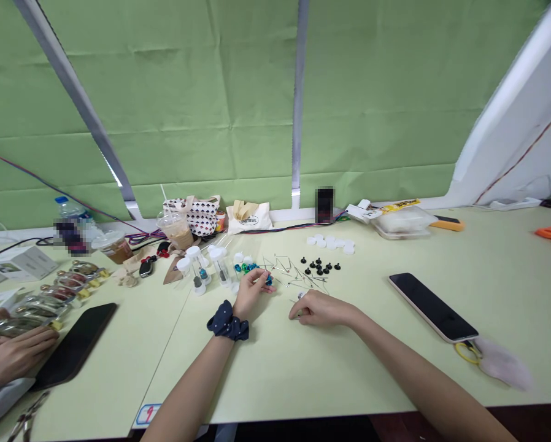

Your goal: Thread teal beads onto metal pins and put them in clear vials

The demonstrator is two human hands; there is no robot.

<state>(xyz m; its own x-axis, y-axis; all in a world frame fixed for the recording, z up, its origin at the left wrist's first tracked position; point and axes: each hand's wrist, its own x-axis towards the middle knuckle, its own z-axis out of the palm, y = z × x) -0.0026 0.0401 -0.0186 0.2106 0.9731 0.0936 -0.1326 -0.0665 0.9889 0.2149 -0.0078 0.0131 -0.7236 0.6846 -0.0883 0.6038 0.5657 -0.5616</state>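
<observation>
My left hand [251, 293], with a dark dotted scrunchie [228, 321] on its wrist, pinches a small shiny blue ball [269, 280] between its fingertips. To its right, my right hand [320, 309] is closed low over the table. A thin, light tip shows by its fingers, but what they hold is too small to make out. Thin bent metal wires [303, 279] lie scattered just beyond both hands. Several blue and green balls [245, 267] sit behind my left hand. Black disc-shaped pieces with short stems [319, 269] and white round caps [333, 242] lie farther back.
Clear tubes with white caps [220, 267] stand left of my left hand. A phone [432, 307] lies at right, another [77, 344] at left. Beside that one, a co-worker's hands [20, 353] touch packed pieces. Cups [177, 230], bags and a plastic box [402, 224] line the back.
</observation>
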